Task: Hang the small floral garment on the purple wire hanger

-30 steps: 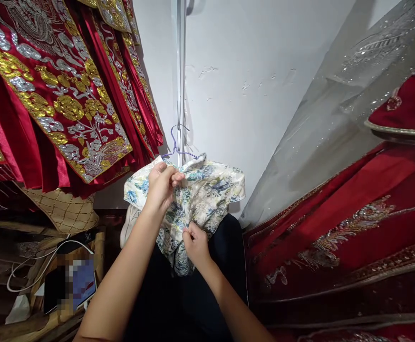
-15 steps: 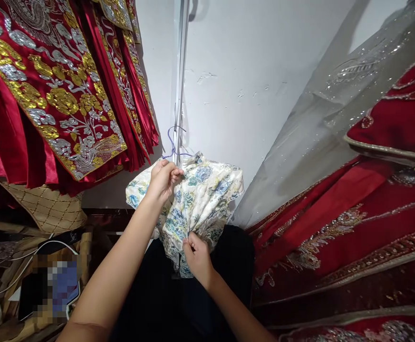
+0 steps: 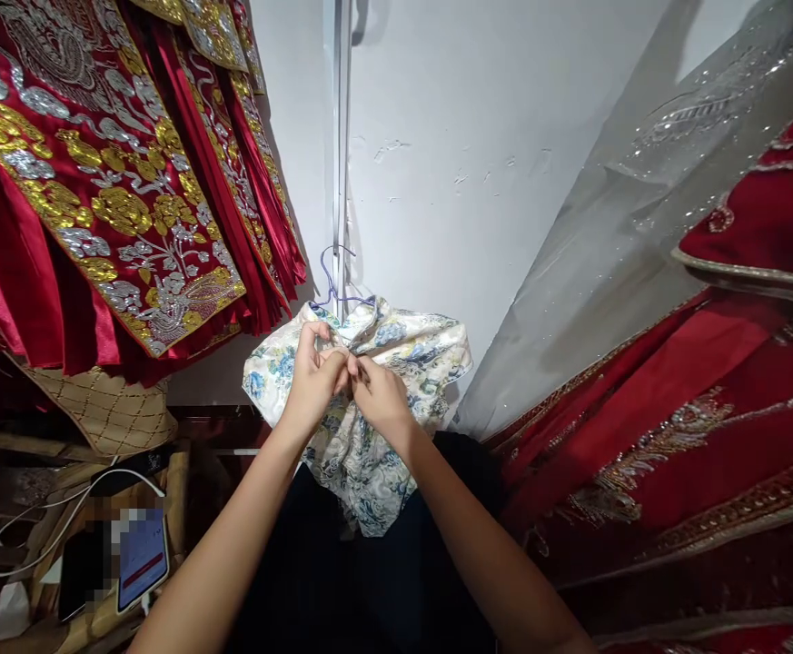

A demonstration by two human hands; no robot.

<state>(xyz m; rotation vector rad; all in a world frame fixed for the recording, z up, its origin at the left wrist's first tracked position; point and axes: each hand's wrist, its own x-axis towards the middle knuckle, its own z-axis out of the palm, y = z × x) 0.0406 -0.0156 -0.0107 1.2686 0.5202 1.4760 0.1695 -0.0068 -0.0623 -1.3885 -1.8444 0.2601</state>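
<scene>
A white shirt (image 3: 423,354) with a blue, green and yellow floral print hangs in front of me on a thin purple hanger (image 3: 332,286). My left hand (image 3: 318,368) is closed on the shirt's front edge just below the collar. Right beside it, my right hand (image 3: 379,391) pinches the same front opening, and the fingertips of both hands meet there. Whatever small part lies between the fingertips is hidden. Below the hands the shirt's cloth falls in folds over my dark clothing.
Red garments with gold and silver embroidery (image 3: 123,209) hang at the left. Red beaded garments (image 3: 648,427) and a sheer glittery cover (image 3: 593,218) fill the right side. A phone (image 3: 143,559) with a white cable (image 3: 69,504) lies on a wooden stand at lower left.
My right hand has moved up from the lower front of the shirt to meet my left hand near the collar. The left hand has shifted slightly down.
</scene>
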